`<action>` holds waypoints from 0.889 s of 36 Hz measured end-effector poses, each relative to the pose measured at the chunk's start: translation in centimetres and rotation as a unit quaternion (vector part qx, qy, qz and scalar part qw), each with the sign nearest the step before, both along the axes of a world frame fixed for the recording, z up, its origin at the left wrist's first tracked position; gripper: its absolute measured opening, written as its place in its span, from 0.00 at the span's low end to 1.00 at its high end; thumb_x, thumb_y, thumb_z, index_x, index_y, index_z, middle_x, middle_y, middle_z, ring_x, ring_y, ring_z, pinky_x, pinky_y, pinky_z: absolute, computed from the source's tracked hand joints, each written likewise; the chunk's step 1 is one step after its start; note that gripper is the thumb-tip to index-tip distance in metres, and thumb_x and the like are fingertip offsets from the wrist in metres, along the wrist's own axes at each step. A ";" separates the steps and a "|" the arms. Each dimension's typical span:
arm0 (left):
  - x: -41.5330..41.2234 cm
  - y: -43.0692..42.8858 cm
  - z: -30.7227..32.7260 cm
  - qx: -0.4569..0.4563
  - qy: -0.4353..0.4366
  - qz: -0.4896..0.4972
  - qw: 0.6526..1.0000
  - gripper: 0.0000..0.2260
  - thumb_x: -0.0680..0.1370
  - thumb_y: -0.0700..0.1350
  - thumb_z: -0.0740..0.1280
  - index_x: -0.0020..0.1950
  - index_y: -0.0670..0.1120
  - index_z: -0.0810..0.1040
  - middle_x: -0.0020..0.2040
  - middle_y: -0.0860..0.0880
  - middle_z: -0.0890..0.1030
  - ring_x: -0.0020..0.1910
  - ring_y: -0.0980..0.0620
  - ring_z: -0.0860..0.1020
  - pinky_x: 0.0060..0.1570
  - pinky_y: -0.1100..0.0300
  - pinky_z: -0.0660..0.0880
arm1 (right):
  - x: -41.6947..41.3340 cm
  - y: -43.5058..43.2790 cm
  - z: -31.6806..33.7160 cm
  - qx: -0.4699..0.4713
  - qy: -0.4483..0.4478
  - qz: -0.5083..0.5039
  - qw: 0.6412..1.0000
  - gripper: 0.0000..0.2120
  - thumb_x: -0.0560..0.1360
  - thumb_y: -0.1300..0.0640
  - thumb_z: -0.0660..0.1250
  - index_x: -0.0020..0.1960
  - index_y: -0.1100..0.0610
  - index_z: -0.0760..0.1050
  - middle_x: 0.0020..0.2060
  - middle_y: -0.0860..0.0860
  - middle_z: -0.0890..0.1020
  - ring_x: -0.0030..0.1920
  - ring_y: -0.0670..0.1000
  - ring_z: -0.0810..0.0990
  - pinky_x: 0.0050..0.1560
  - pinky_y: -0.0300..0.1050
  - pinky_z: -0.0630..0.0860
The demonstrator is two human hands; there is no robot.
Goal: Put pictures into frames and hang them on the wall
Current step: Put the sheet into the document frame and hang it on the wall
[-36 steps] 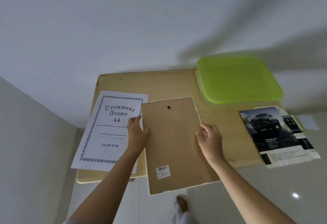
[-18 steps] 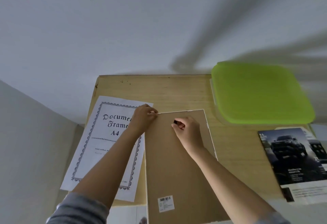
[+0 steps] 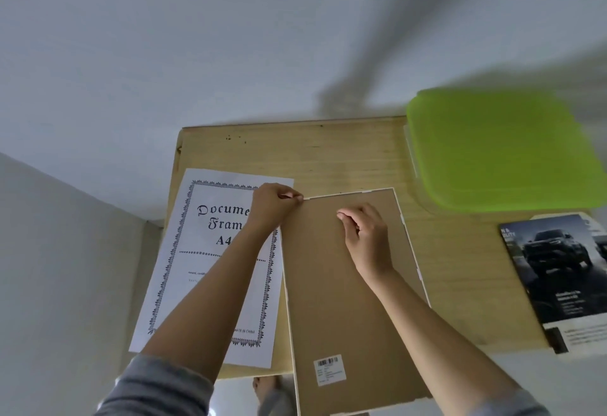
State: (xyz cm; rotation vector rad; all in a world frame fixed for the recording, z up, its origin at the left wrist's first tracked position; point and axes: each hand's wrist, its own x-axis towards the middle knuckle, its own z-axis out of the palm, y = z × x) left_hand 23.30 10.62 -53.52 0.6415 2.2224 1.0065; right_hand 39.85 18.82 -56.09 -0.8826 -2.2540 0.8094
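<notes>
Picture frame (image 3: 345, 300) face down on wooden table (image 3: 328, 156), brown backing board up; long axis running away from the viewer, tilted slightly left at the far end, near end overhanging the table edge. Barcode sticker (image 3: 331, 369) near the close end. Left hand (image 3: 274, 207) at the far left corner, fingertips pinched on the frame edge. Right hand (image 3: 364, 235) resting on the backing near the top, fingers curled together. Printed insert sheet (image 3: 210, 267) flat just left of the frame. Green container lid (image 3: 499, 149) at far right, contents not visible. Car brochure (image 3: 558, 271) right.
</notes>
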 end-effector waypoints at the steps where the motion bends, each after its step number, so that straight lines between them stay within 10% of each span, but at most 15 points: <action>1: 0.0 0.0 0.1 -0.001 -0.006 0.001 1.000 0.05 0.73 0.40 0.70 0.46 0.43 0.84 0.46 0.46 0.83 0.46 0.54 0.77 0.40 0.73 0.67 | 0.0 0.0 0.0 0.000 0.003 -0.001 1.000 0.06 0.71 0.70 0.66 0.42 0.62 0.80 0.36 0.54 0.79 0.37 0.52 0.77 0.44 0.24 0.66; 20: -2.5 -2.5 1.3 -0.041 0.012 -0.009 0.999 0.09 0.74 0.42 0.70 0.52 0.41 0.82 0.51 0.45 0.83 0.42 0.54 0.77 0.25 0.78 0.67 | 0.0 -0.1 -0.4 -0.017 0.023 0.000 1.000 0.07 0.72 0.70 0.65 0.43 0.63 0.81 0.38 0.53 0.79 0.38 0.52 0.79 0.44 0.27 0.70; 32: -2.4 -2.7 1.0 -0.048 -0.029 0.007 0.998 0.10 0.76 0.44 0.68 0.54 0.42 0.81 0.51 0.45 0.82 0.48 0.54 0.75 0.34 0.68 0.67 | 0.0 0.0 -0.5 -0.024 0.025 -0.007 0.999 0.07 0.72 0.71 0.66 0.43 0.63 0.81 0.37 0.55 0.79 0.38 0.50 0.78 0.43 0.25 0.69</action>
